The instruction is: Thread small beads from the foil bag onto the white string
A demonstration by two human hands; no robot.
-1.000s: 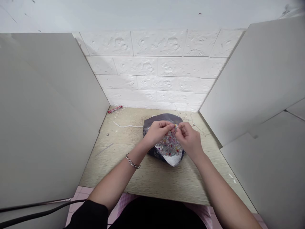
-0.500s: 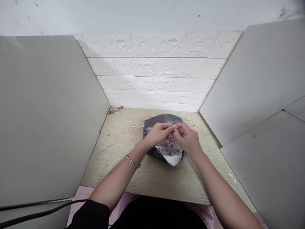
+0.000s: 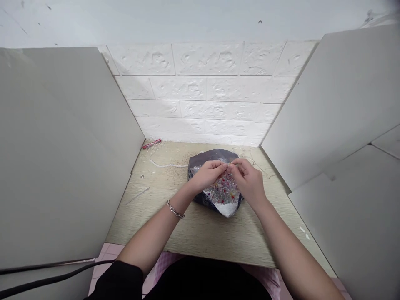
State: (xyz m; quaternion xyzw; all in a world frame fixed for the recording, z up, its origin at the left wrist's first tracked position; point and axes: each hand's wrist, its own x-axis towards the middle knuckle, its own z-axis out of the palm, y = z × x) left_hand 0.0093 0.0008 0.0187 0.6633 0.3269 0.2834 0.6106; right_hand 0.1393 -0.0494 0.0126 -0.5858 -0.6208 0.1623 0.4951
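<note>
Both hands meet over an opened dark bag [image 3: 200,158] that stands on the table. Loose small beads [image 3: 223,191], mostly clear with some red, pink and yellow ones, fill it. My left hand [image 3: 210,174] is closed in a pinch, thumb against index finger. Facing it, my right hand [image 3: 246,179] pinches too, its fingertips almost touching the left ones. Whatever lies between the fingertips is too small to make out. A white beaded strand [image 3: 168,165] runs on the table from the left up to the bag's side.
On the wooden table [image 3: 200,246], a red wrapper [image 3: 151,144] lies at the back left and a thin pale stick [image 3: 137,196] nearer. Fine wire or thread [image 3: 262,170] lies right of the bag. Grey panels [image 3: 71,158] flank both sides; a white brick-patterned wall [image 3: 193,87] closes the back.
My right hand has shifted slightly to the right and up, and its fingers have changed their bend a little. My left hand stays nearly in place.
</note>
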